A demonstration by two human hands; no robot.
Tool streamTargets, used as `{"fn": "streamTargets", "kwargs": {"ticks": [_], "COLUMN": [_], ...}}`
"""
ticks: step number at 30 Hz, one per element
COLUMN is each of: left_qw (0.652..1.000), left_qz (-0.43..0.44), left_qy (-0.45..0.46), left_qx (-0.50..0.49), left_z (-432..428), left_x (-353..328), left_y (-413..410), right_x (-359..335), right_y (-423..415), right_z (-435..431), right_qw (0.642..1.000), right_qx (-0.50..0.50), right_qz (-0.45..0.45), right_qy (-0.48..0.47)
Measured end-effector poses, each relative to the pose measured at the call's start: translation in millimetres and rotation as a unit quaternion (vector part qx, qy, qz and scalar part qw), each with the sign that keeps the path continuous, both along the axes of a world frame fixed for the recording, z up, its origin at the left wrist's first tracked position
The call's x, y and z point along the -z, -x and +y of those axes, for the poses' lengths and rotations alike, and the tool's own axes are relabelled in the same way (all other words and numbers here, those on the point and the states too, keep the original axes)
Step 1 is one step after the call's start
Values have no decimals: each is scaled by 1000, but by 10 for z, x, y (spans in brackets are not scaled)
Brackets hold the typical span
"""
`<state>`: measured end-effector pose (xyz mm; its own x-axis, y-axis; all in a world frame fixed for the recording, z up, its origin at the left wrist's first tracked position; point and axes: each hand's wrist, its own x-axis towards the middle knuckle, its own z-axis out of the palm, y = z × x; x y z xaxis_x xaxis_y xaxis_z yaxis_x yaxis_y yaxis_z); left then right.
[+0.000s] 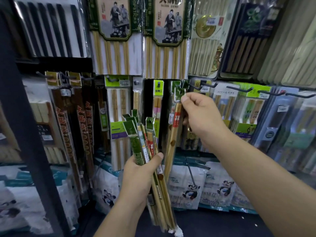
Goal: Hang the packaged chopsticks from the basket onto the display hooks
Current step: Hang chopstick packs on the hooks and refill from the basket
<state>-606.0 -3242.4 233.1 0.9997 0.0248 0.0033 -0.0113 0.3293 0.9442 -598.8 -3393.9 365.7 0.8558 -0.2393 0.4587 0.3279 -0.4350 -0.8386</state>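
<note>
A single clear-wrapped packet of pale bamboo chopsticks (174, 127) is pinched near its top by the right hand (203, 117), thumb and forefinger closed on the wrapper just below the packet's green paper header card (177, 91). The packet is held up at the lower row of the display. Its long axis is close to vertical, with the lower end swung slightly toward the left hand.

The left hand (136, 170) is kept lower and nearer the body, well apart from the right, its fingers wrapped round a bundle of further green-headed chopstick packets (145, 139), which fan upward and away from the palm. No basket is in view.

The coming move is judged to turn on one relation: the header card lies just to the left of a dark metal display hook (196, 88), whose tip projects outward toward the viewer. Whether the header's hole is already over that tip cannot be told, as the card is blurred. If it is not, the header would need to be shifted a little to the right and pushed back along the hook. The right hand is plainly the nearer one and already level with the hook.

A lime-green carded packet (158, 90) hangs just to the left, so some crowding of the headers is to be expected.
</note>
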Motion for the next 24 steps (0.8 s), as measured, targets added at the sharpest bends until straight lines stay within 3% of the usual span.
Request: {"fn": "streamTargets", "kwargs": {"ticks": [9, 24], "left_qw": [1000, 1000], "left_qz": [-11, 9], "left_qy": [27, -8], "left_qx": [0, 2], "left_z": [52, 34], "left_x": [36, 14], "left_y": [-25, 18], "right_x": [-163, -39], "right_y": [-223, -466], "right_z": [23, 6], "right_qw": [999, 993], "right_qx": [44, 106], "right_qz": [-15, -48], "right_qy": [-9, 11]}}
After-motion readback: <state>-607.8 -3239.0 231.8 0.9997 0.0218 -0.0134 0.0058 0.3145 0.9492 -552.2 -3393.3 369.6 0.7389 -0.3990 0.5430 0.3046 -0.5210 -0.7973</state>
